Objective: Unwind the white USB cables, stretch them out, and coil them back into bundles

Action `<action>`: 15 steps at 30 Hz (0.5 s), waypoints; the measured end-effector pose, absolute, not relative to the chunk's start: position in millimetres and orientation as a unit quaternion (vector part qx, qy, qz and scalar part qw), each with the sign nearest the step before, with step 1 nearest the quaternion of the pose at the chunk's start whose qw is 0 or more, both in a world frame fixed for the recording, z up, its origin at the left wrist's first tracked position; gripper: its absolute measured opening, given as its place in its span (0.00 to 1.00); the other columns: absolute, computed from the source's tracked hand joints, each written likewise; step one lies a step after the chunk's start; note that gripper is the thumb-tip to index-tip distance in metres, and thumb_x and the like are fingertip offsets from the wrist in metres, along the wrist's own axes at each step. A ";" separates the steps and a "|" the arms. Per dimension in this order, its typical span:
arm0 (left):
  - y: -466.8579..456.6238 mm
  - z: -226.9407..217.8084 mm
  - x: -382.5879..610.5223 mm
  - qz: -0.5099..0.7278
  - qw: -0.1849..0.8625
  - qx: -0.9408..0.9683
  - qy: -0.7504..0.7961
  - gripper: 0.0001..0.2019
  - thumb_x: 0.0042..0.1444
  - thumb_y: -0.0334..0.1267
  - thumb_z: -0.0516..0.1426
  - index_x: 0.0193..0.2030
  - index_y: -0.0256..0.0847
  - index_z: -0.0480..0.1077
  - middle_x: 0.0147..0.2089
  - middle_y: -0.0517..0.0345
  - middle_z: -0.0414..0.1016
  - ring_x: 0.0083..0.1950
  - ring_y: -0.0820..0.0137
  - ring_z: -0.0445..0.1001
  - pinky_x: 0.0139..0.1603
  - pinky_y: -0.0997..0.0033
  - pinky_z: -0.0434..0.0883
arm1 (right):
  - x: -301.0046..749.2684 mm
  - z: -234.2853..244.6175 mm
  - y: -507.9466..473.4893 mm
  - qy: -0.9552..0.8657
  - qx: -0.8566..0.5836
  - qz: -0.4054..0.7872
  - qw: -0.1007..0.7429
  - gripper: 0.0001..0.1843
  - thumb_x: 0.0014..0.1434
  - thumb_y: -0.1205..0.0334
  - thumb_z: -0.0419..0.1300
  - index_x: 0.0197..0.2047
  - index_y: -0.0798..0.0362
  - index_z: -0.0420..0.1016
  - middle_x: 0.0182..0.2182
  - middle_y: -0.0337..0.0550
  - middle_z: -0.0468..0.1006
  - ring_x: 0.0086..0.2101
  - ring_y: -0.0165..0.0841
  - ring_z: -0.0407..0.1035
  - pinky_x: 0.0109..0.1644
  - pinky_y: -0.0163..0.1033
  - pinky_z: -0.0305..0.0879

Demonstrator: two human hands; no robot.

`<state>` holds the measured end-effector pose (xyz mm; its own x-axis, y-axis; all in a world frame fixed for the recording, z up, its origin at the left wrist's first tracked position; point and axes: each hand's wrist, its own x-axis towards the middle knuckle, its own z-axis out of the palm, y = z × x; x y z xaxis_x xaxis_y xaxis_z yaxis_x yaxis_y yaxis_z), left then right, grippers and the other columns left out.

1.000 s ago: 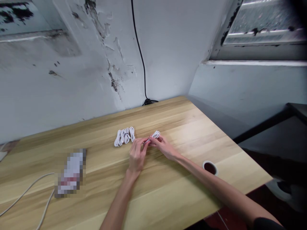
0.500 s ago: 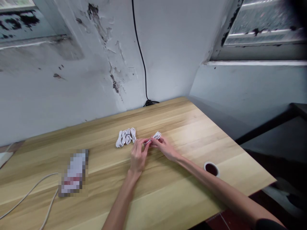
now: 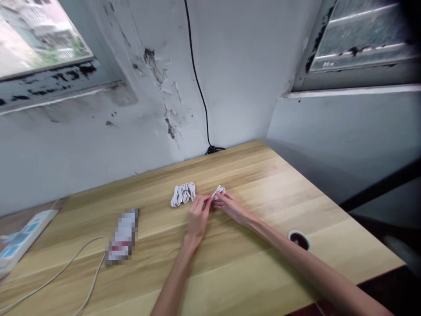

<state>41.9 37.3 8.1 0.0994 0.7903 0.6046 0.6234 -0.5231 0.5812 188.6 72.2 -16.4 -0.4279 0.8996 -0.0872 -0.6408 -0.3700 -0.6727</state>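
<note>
Fingertips (image 3: 210, 199) of the left hand (image 3: 198, 217) and the right hand (image 3: 233, 207) are brought close together at a small white cord bundle (image 3: 219, 191), which is held just above the tabletop or resting on it, this cannot be told. Right-hand fingers are closed in a pinch on the bundle's near end; left-hand fingers are curled and meet the same spot, but contact is hidden, so whether the cord is gripped by that hand cannot be told. Step in hand is judged to be fingertip handling of this small bundle; a close, careful finger hold on the cord is called for by the next move. Just left of the hands, a larger white cord bundle (image 3: 183, 194) is laid flat in side-by-side loops. Both are placed on a light wooden desktop (image 3: 279, 193), with a round cable grommet (image 3: 299, 241) set in it to the right. Further left, a pixelated package (image 3: 122, 236) is lying, its details obscured, with a pale cable (image 3: 66, 273) running past it from a white power strip (image 3: 23, 237). Behind, a black cable (image 3: 201, 83) is hung down a peeling wall (image 3: 98, 145)
</note>
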 end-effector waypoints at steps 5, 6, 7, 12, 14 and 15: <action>45.2 11.7 37.4 0.458 0.048 0.721 0.517 0.05 0.65 0.38 0.56 0.40 0.41 0.72 0.40 0.55 0.77 0.43 0.66 0.76 0.46 0.66 0.72 | 187.8 -7.5 71.2 -0.272 -0.192 0.813 0.478 0.20 0.56 0.47 0.68 0.43 0.49 0.69 0.41 0.46 0.83 0.44 0.40 0.78 0.55 0.49 0.68; 49.6 13.0 33.9 0.435 0.015 0.723 0.536 0.06 0.65 0.37 0.55 0.39 0.41 0.72 0.39 0.55 0.77 0.42 0.67 0.76 0.46 0.66 0.72 | 188.0 -6.1 70.8 -0.270 -0.189 0.807 0.489 0.20 0.56 0.47 0.68 0.44 0.48 0.67 0.42 0.46 0.83 0.47 0.40 0.77 0.58 0.51 0.66; 54.8 14.3 29.9 0.405 -0.022 0.724 0.557 0.07 0.66 0.37 0.54 0.37 0.41 0.71 0.38 0.55 0.76 0.42 0.67 0.76 0.45 0.66 0.72 | 188.5 -5.0 70.3 -0.268 -0.191 0.798 0.504 0.21 0.55 0.46 0.68 0.44 0.48 0.66 0.44 0.46 0.82 0.49 0.40 0.76 0.60 0.52 0.64; 79.4 16.1 15.8 0.291 -0.099 0.742 0.596 0.08 0.64 0.30 0.53 0.33 0.40 0.69 0.36 0.53 0.73 0.41 0.63 0.73 0.44 0.64 0.69 | 193.2 -2.7 68.2 -0.277 -0.223 0.746 0.563 0.21 0.57 0.46 0.66 0.45 0.49 0.64 0.45 0.49 0.82 0.51 0.40 0.75 0.65 0.53 0.59; 84.0 14.8 18.3 0.244 -0.122 0.749 0.604 0.08 0.62 0.27 0.52 0.35 0.39 0.70 0.37 0.51 0.73 0.42 0.61 0.72 0.45 0.62 0.69 | 194.9 -3.2 67.8 -0.286 -0.226 0.741 0.564 0.21 0.58 0.46 0.66 0.44 0.49 0.65 0.44 0.50 0.83 0.49 0.40 0.76 0.64 0.54 0.60; 85.2 14.3 21.2 0.222 -0.133 0.751 0.608 0.08 0.61 0.25 0.52 0.36 0.38 0.70 0.38 0.50 0.73 0.43 0.60 0.72 0.45 0.61 0.68 | 195.4 -3.8 67.8 -0.292 -0.226 0.740 0.562 0.21 0.58 0.45 0.65 0.44 0.50 0.65 0.43 0.50 0.83 0.48 0.41 0.77 0.64 0.54 0.61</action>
<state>21.2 85.2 14.3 0.1624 0.8536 0.4949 0.9717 -0.2256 0.0704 195.4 67.8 -3.8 -0.2654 0.9641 -0.0070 -0.6999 -0.1976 -0.6864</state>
